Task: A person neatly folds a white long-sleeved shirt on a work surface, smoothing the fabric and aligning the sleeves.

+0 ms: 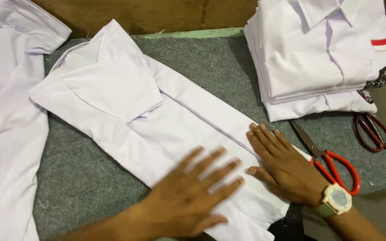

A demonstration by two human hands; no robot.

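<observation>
Shirt: we see a white shirt (pixel 157 120) folded into a long strip, lying slantwise across the grey felt mat (pixel 86 178), collar end toward the far left, hem end near us.
Left hand: our left hand (pixel 188 196) lies flat on the near end of the shirt, fingers spread and open, gripping nothing; it is blurred.
Right hand: our right hand (pixel 282 165) presses palm-down on the shirt's right edge, fingers straight and together, holding nothing.
Watch: on the right wrist we wear a watch (pixel 337 198) with a pale face and green strap.
Red scissors: a pair of red-handled scissors (pixel 331 163) lies on the mat just beside the right hand, blades pointing away from us.
Dark scissors: a second pair with dark red handles (pixel 374 130) rests farther right, near the mat's edge.
Stack: a pile of folded white shirts (pixel 322 53) sits at the far right, well apart from the hands.
Loose cloth: another white garment (pixel 5 134) spreads along the left side.
</observation>
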